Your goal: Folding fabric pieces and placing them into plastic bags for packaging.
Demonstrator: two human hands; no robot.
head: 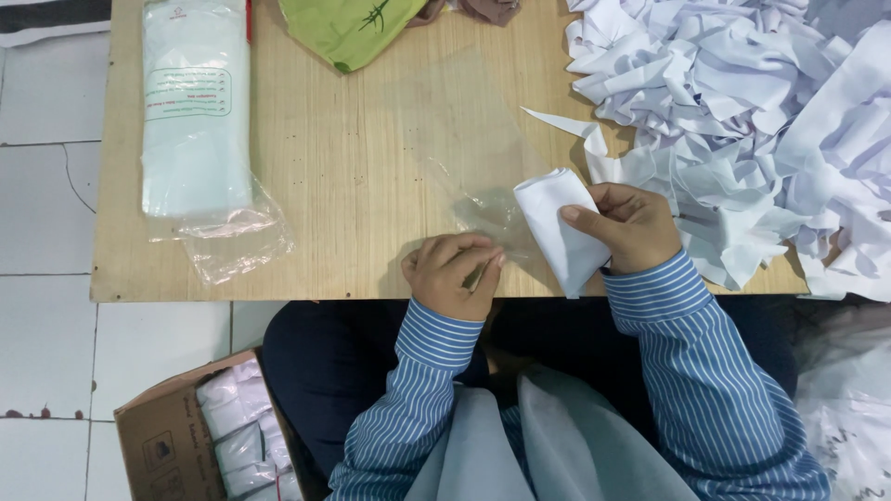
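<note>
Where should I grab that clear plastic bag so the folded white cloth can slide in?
Probably at the near edge of the clear plastic bag, coming from the person's side of the table. The left hand already pinches it there, while the rest lies flat and slippery on the wood. The right hand holds the folded white cloth right beside that edge.

Both forearms in striped sleeves reach forward from the lap, elbows bent. The left hand (452, 274) is curled loosely, fingertips pinched together and knuckles up. The right hand (627, 225) sits just beside it, slightly farther forward, fingers closed in a grip with the thumb pointing left.
</note>
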